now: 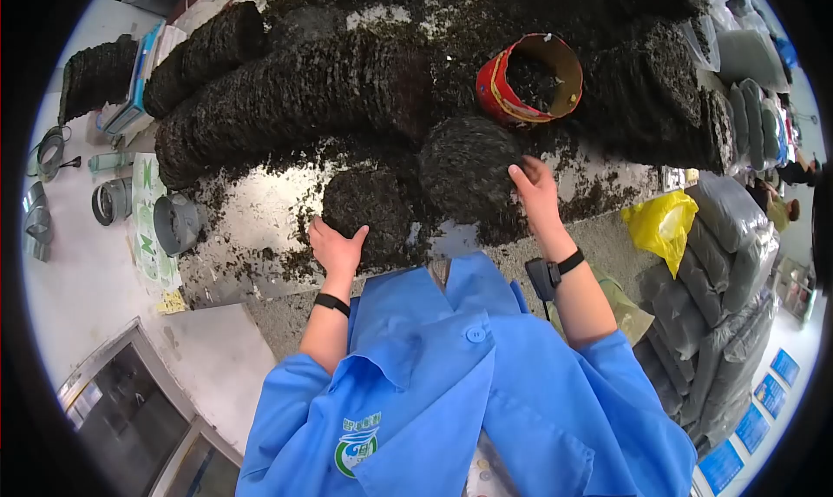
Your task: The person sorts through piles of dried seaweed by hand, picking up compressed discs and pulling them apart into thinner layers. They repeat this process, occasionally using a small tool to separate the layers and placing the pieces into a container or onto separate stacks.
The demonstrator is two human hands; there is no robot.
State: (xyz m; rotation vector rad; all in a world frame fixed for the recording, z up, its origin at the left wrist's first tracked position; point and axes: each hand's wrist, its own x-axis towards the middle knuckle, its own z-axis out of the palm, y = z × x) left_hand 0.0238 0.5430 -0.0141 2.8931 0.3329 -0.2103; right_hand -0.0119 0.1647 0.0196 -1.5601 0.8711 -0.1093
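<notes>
A round, dark disc that looks like a dried seaweed cake (468, 169) lies tilted in front of me. My right hand (536, 193) pinches its right edge, with the thumb on the near side. To the left, a smaller dark seaweed cake (369, 204) rests on the littered table. At its lower left edge is my left hand (337, 250), thumb and fingers spread apart; the thumb seems to touch the cake. Just behind the right-hand cake stands a red bucket (496, 89), tipped slightly, with dark flakes inside.
Long rows of stacked dark discs (286, 98) line the table's far side, with more stacks (655, 93) at right. Grey rings (176, 223) stand at left. A yellow plastic bag (661, 223) and filled grey bags (711, 297) are at right. Flakes cover the metal tabletop (260, 206).
</notes>
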